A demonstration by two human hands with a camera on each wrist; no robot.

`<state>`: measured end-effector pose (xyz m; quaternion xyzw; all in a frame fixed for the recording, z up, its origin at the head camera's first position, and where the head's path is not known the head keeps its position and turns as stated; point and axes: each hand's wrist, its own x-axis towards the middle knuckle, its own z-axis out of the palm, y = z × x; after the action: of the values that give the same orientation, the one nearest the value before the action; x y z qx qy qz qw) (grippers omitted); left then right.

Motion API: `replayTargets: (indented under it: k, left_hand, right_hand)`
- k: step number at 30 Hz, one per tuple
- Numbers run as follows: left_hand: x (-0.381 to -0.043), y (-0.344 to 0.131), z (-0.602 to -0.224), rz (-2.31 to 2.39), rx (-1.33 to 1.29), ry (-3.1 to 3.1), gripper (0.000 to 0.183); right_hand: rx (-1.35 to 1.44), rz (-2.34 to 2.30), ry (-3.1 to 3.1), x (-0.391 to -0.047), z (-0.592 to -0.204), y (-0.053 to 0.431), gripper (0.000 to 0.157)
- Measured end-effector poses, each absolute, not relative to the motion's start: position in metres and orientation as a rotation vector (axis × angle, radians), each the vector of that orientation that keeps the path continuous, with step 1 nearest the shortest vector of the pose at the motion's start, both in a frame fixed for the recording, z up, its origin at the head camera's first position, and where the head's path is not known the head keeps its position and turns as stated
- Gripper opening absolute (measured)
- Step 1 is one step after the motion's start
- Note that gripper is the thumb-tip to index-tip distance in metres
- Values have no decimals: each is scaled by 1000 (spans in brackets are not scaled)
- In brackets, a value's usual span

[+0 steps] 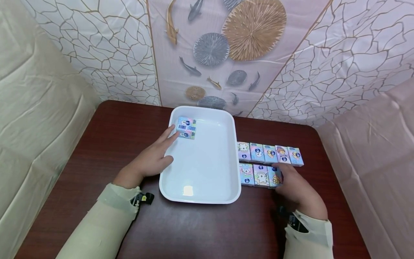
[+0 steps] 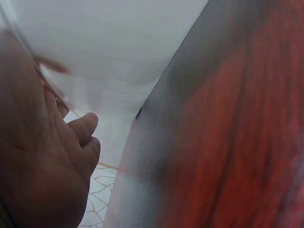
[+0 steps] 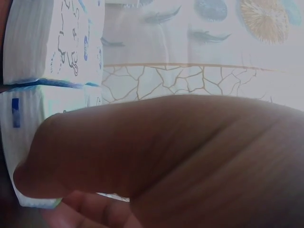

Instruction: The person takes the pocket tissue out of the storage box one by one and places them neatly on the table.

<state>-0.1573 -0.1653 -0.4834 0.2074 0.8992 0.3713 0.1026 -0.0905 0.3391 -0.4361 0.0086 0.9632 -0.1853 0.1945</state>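
A white rectangular tray [image 1: 207,162] sits on the dark red-brown table, with two colourful pocket tissue packs [image 1: 185,123] lying against its far left side. My left hand [image 1: 154,156] reaches over the tray's left rim, fingers spread and fairly straight, fingertips right at those packs. To the right of the tray, my right hand [image 1: 295,185] grips the end tissue pack [image 1: 274,176] of the nearer row. In the right wrist view the thumb [image 3: 33,175] lies against that pack's ribbed near end; the fingers partly show beyond the thumb.
A farther row of several tissue packs [image 1: 270,154] lies beside the tray. Two more packs [image 1: 253,175] adjoin the gripped one in the nearer row. Patterned cloth [image 1: 207,54] hangs behind the table, and pale padded fabric [image 1: 381,162] borders both sides.
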Motion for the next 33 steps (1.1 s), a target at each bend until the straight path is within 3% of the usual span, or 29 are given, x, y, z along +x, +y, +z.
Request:
replayTargets:
  k: [25,33]
  left_hand:
    - [-159,-166,-485,1112,618,2648,89]
    - [-159,-165,-484,1108,613,2643,88]
  right_hand:
    - [-5,-501,2717,-87,-425,338,88]
    - [-159,-558,3025,-85,-415,318,58]
